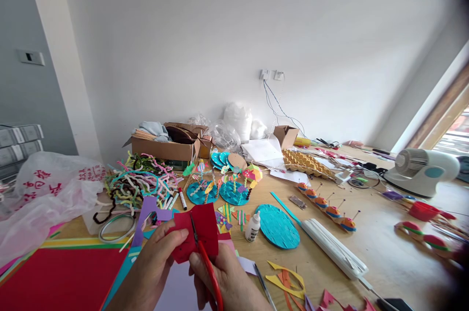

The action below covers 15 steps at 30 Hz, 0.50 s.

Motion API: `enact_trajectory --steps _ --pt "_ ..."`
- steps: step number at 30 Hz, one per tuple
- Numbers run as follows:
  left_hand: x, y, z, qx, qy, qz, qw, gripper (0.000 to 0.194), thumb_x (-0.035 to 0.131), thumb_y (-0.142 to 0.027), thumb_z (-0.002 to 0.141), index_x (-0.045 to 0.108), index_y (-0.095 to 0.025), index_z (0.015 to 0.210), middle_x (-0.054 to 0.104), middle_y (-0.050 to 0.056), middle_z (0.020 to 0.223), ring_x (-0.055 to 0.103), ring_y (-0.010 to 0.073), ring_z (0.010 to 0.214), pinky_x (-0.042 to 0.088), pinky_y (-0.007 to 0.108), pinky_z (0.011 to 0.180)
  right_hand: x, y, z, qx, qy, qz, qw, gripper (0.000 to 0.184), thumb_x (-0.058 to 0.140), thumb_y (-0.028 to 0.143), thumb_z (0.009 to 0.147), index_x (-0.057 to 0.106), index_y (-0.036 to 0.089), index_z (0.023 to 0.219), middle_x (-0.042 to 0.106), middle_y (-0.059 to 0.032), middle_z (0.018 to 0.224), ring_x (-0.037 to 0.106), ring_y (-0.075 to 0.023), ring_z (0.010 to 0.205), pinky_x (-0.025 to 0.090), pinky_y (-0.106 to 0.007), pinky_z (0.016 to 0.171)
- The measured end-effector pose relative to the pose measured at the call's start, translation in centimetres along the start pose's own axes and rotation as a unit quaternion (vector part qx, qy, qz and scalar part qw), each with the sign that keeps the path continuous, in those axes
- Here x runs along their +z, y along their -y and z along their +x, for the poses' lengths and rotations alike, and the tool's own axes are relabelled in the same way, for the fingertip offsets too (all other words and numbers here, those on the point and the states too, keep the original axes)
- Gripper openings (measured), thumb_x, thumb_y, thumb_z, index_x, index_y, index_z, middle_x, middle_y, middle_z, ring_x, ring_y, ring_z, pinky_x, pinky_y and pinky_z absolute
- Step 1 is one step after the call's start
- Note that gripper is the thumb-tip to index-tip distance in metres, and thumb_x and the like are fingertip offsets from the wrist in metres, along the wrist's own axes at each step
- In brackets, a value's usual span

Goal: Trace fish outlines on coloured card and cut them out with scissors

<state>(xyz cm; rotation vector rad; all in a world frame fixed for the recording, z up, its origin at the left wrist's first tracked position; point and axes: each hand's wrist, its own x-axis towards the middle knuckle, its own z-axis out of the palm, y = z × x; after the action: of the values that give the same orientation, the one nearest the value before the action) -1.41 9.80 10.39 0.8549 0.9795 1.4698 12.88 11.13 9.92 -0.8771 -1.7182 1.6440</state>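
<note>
My left hand (154, 264) pinches a piece of red paper (198, 230) by its left edge, thumb on top, and holds it up above the table. My right hand (229, 281) is closed round the red handles of a pair of scissors (205, 257). The blades lie across the middle of the red paper and point up and away from me. Both hands are low in the view, close together, over sheets of coloured paper (62, 279).
A wooden table (384, 257) carries a glue bottle (252, 227), teal discs (277, 226), paper fish, a heap of pipe cleaners (139, 181), cardboard boxes (164, 147), an egg tray (306, 162), a white fan (421, 169) and a plastic bag (44, 193) at left.
</note>
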Motion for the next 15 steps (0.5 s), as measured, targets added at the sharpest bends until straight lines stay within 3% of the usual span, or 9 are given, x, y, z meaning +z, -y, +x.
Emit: enact_trajectory --steps 7,15 --pt "0.1 0.2 0.1 0.007 -0.001 -0.002 1.000 0.017 0.071 -0.034 0.065 0.067 -0.019 0.072 0.063 0.000 0.073 0.051 0.0185 0.072 0.048 0.028 0.064 0.2 -1.6 0.4 0.010 -0.011 0.032 0.999 0.046 0.048 0.063 0.082 0.047 0.017 0.076 0.045 0.0074 0.043 0.037 -0.0043 0.033 0.026 -0.013 0.032" --pt "0.9 -0.6 -0.5 -0.014 0.026 0.003 1.000 0.016 0.073 -0.035 0.061 0.067 -0.021 0.063 0.062 -0.002 0.064 0.053 0.0156 0.062 0.050 0.026 0.063 -0.1 -0.8 0.2 -0.010 -0.007 0.025 1.000 0.050 0.045 0.067 0.081 0.045 0.017 0.081 0.045 0.0079 0.045 0.035 -0.0043 0.033 0.025 -0.013 0.030"
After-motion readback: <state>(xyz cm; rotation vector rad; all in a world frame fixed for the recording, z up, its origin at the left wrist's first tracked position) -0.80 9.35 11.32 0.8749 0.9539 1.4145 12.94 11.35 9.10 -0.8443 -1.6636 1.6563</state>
